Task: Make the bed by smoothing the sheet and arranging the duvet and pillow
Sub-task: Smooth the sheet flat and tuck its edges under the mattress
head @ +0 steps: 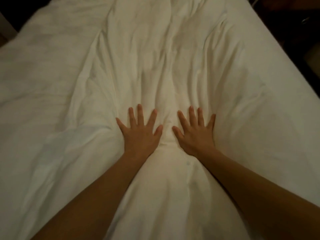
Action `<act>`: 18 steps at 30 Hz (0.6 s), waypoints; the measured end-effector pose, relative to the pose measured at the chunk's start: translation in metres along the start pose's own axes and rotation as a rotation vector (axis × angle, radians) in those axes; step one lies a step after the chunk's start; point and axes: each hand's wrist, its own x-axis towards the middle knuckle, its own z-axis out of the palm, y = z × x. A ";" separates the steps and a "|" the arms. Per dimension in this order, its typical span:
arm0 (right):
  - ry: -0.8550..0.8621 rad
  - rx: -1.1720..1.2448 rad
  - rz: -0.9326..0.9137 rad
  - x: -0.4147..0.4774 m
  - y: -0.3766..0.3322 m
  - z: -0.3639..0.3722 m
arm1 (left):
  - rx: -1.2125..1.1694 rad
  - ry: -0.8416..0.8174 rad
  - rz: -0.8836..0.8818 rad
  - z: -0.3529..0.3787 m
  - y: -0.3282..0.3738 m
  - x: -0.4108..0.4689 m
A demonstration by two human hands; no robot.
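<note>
Left hand (pixel 140 134) and right hand (pixel 195 134), two total, both spread flat, pressing one wrinkled white duvet (pixel 166 70).

Dim, warm light turns the white duvet (pixel 173 49) a yellowish cream. Soft shadows lie in its folds, and nothing glares. The upper left and upper right corners fall to near black. Everything looks slightly smeared, most along the left edge, and the wide lens stretches whatever lies along the bottom.
</note>
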 end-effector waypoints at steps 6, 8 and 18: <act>-0.003 0.005 -0.007 -0.052 -0.006 0.008 | -0.019 -0.059 0.001 -0.007 -0.002 -0.060; -0.010 0.015 -0.011 -0.071 -0.007 0.012 | -0.016 -0.066 -0.002 -0.011 0.000 -0.083; -0.023 0.047 -0.084 -0.195 -0.016 0.026 | -0.025 0.077 0.105 -0.003 0.014 -0.213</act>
